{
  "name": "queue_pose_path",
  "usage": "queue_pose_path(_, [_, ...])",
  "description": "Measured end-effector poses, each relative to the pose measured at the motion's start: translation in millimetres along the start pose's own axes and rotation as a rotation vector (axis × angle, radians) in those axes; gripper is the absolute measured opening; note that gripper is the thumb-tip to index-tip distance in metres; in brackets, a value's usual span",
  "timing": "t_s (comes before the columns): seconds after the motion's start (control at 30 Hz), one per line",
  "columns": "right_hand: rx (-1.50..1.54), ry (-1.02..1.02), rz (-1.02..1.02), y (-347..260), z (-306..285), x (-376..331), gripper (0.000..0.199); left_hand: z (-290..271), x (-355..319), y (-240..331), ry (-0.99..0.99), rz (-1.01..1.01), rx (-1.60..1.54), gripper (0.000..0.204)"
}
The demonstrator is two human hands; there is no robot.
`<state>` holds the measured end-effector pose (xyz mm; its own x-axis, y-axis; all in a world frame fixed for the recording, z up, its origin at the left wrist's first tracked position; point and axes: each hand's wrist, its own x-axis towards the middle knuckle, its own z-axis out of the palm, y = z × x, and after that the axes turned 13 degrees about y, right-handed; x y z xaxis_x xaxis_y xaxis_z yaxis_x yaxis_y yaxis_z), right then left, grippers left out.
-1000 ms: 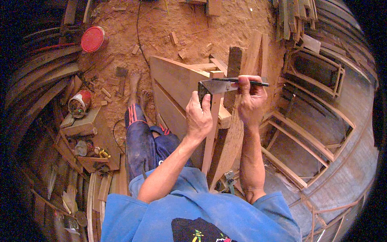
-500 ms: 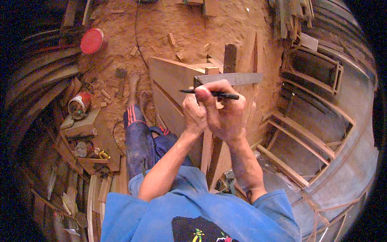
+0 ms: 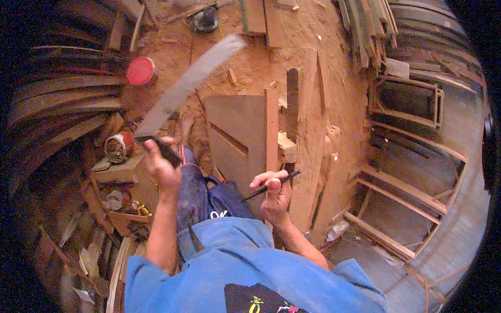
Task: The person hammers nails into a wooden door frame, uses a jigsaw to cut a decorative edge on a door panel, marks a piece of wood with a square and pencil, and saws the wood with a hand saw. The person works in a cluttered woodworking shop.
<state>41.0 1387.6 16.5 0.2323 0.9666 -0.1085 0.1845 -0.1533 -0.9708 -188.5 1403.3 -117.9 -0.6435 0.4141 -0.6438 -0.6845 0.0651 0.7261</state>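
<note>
At the left, my left hand (image 3: 164,169) is closed around the black stock of a try square (image 3: 190,86). Its long metal blade points up and to the right, smeared by motion. My right hand (image 3: 276,195) grips a slim black pen (image 3: 255,195) between thumb and fingers, its thin end pointing down to the left. Just beyond this hand stands a wooden panel (image 3: 229,117) with a long slot in its face and a pale edge strip (image 3: 271,125). Neither the square nor the pen touches the panel.
Beside the panel are upright boards (image 3: 308,156). A red-lidded container (image 3: 141,71) and an open tin (image 3: 119,147) are at left, the tin on a wooden box (image 3: 125,175) of small items. Wooden frames (image 3: 402,188) lean at right. Wood scraps lie on the sawdust-covered floor (image 3: 250,62).
My hands, close together before, are now apart. The left has swung left with the try square; the right has come down nearer my body with the pen. The view has shifted slightly.
</note>
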Motion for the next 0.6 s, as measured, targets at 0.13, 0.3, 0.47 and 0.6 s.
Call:
queue_pose_path(0.13, [-0.1,-0.228,0.127,15,7,1,0.038,-88,18,36,0.136,0.151,0.11,0.036])
queue_pose_path(0.3, [-0.361,-0.578,0.17,42,38,-5,0.046,-141,-40,23,-0.046,0.717,0.518,0.019])
queue_pose_path(0.47, [-0.452,-0.947,0.179,69,64,-16,0.039,-111,-108,-14,0.207,0.282,0.377,0.028])
queue_pose_path(0.6, [-0.277,-0.959,0.229,87,89,-32,0.03,-125,-120,-10,0.223,0.436,0.495,0.033])
